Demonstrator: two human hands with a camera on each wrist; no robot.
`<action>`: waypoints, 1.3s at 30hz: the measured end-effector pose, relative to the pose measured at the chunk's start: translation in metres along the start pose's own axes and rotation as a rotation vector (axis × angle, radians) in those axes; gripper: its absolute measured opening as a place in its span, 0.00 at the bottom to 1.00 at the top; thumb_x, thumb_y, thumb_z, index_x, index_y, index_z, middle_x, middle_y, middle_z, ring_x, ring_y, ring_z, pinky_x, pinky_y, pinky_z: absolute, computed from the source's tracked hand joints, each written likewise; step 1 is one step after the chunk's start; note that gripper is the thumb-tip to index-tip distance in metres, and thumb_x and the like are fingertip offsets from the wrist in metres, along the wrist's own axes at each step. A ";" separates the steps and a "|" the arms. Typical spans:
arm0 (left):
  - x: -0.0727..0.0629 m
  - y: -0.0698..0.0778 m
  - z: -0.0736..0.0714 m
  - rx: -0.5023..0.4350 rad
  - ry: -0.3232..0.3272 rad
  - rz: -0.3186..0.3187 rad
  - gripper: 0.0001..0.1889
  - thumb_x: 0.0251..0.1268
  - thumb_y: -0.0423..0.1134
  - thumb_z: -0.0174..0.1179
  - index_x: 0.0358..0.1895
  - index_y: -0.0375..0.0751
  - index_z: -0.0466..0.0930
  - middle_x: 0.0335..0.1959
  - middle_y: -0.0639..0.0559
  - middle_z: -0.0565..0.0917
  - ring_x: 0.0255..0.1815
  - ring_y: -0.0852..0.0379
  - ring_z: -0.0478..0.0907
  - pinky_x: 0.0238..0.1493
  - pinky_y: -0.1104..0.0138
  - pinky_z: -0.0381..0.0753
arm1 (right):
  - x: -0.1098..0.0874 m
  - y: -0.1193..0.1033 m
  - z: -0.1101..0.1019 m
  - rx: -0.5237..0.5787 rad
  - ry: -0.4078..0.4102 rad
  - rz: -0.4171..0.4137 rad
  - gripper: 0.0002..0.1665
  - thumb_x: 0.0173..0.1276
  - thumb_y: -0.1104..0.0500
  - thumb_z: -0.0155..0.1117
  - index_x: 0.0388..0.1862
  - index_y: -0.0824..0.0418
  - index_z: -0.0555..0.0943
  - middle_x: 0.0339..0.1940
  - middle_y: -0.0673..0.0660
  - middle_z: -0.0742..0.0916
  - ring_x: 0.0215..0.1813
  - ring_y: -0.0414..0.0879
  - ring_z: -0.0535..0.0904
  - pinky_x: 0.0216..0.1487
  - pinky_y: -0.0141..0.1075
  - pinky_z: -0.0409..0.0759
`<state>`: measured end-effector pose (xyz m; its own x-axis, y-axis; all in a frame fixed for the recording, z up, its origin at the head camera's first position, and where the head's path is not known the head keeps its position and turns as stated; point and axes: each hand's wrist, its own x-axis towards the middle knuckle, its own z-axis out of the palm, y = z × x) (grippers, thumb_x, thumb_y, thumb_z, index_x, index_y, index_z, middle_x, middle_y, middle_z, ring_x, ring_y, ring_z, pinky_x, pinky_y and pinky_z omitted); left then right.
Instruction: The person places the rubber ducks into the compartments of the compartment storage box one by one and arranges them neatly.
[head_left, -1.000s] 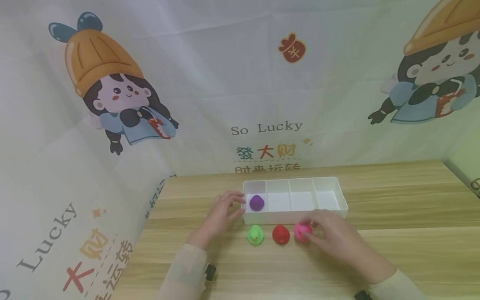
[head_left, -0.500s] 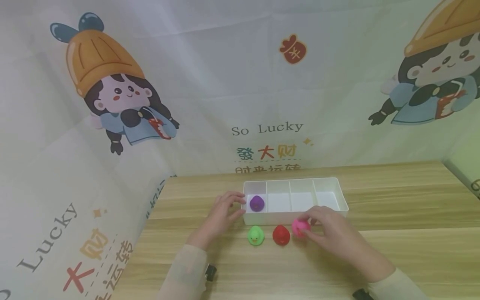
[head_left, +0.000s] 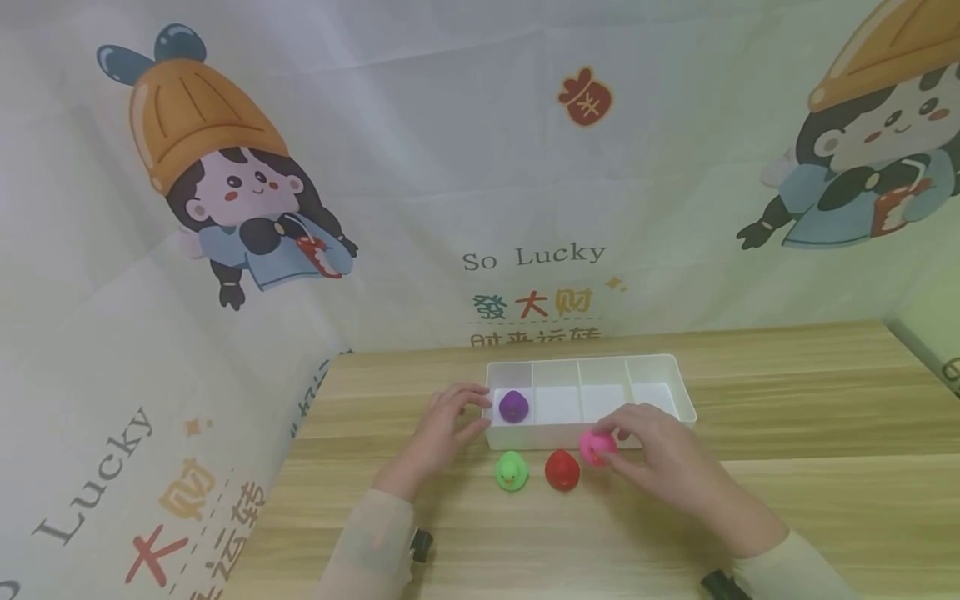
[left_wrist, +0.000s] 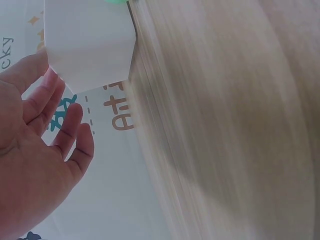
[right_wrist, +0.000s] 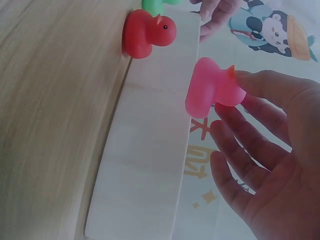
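Observation:
A pink rubber duck is pinched by its head between the thumb and fingers of my right hand. In the right wrist view it is raised off the table, close to the top edge of the white tray. My left hand rests with relaxed fingers at the tray's left end, fingertips right at its rim. A purple duck sits in the tray's leftmost compartment. In front of the tray, a red duck and a green duck stand on the table.
The tray has several compartments in a row, split by thin dividers. It stands on a wood-grain table. A white printed cloth hangs behind the table and along its left side.
The right hand has lifted the pink duck from beside the red duck and moved it slightly up and left toward the tray's front wall. The left hand has stayed put.

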<state>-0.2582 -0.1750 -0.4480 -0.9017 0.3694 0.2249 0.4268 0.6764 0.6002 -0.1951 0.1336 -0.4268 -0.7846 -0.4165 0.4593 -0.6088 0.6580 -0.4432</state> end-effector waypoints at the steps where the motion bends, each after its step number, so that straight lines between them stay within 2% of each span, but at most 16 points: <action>1: 0.000 0.000 0.000 0.001 0.001 0.000 0.13 0.56 0.42 0.59 0.45 0.47 0.74 0.55 0.61 0.68 0.50 0.60 0.63 0.50 0.64 0.66 | 0.001 0.000 0.000 -0.003 0.000 -0.002 0.13 0.51 0.52 0.68 0.38 0.47 0.79 0.36 0.37 0.79 0.37 0.36 0.73 0.40 0.32 0.73; 9: 0.000 0.000 -0.001 0.001 -0.005 -0.002 0.13 0.56 0.42 0.58 0.46 0.47 0.74 0.56 0.60 0.68 0.50 0.60 0.63 0.51 0.64 0.66 | 0.008 0.000 -0.001 0.015 0.003 -0.045 0.12 0.51 0.53 0.68 0.36 0.48 0.79 0.35 0.38 0.80 0.36 0.38 0.74 0.39 0.33 0.73; 25: 0.000 0.000 -0.001 -0.006 -0.020 -0.005 0.13 0.57 0.42 0.58 0.46 0.46 0.73 0.56 0.61 0.68 0.51 0.59 0.62 0.51 0.64 0.66 | 0.016 -0.001 -0.002 -0.021 -0.012 0.011 0.12 0.52 0.51 0.67 0.37 0.46 0.79 0.35 0.37 0.79 0.37 0.37 0.72 0.39 0.32 0.72; 39: 0.000 -0.003 0.001 0.007 0.001 0.003 0.13 0.56 0.42 0.58 0.46 0.48 0.74 0.55 0.62 0.68 0.50 0.60 0.63 0.50 0.64 0.67 | 0.023 0.003 -0.001 -0.002 -0.011 -0.012 0.11 0.54 0.52 0.65 0.37 0.47 0.79 0.34 0.38 0.79 0.36 0.39 0.73 0.38 0.34 0.73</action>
<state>-0.2596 -0.1759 -0.4504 -0.9004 0.3711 0.2273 0.4301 0.6798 0.5941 -0.2150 0.1270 -0.4170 -0.7785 -0.4316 0.4558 -0.6180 0.6541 -0.4361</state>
